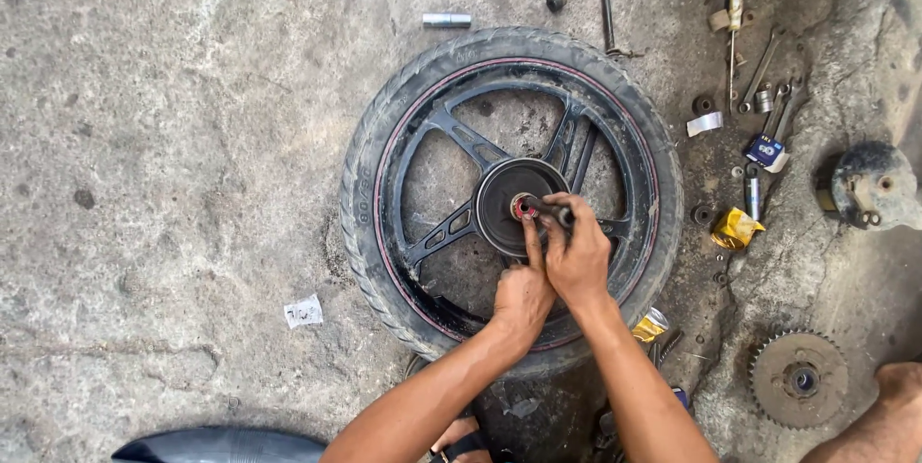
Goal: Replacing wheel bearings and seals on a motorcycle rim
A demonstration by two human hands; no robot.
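Fingers (560, 216) of the right hand (579, 256) curl together around a short dark rod (547, 207), pinching it where it lies across the hub (514, 196). Beside them the left hand (520, 296) reaches up with one finger stretched to the red ring (523, 207) at the hub's centre, the rest folded into the palm; it touches the right hand along its side. The rod's tip meets the red ring.

Around the hub, black spokes run out to the rim of a wheel (509, 194) that lies flat on the concrete floor (173, 165), tyre still on. Above it rests a small metal sleeve (447, 19). To the right lie wrenches (764, 69), a screwdriver (735, 16), a yellow wrapper (735, 229), a sprocket (799, 378) and a round drum part (872, 184). A scrap of paper (303, 311) lies left of the tyre.
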